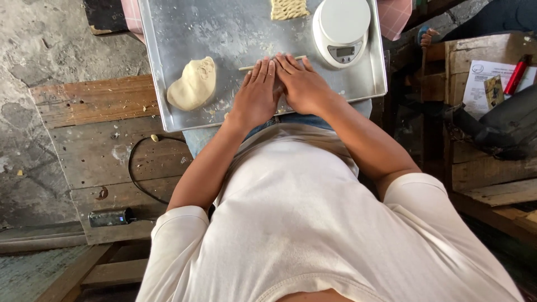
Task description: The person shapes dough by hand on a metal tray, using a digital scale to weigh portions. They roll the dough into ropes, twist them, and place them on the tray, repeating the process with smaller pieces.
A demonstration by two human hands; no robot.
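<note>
A floured metal tray (184,33) rests on my lap. My left hand (256,92) and my right hand (302,84) lie flat side by side on the tray, fingers together, pressing on a thin rope of dough (249,67) whose ends poke out past the fingertips. A pale lump of dough (194,85) sits on the tray to the left of my left hand. At the tray's far edge lies a pile of twisted dough strips (288,8). A white kitchen scale (342,31) stands on the tray beyond my right hand.
Under the tray on the left is a worn wooden platform (95,145) with a black cable (137,179) and a small dark device (111,217). On the right, a wooden crate (486,50) holds papers, a red marker (516,74) and a dark bag (503,126).
</note>
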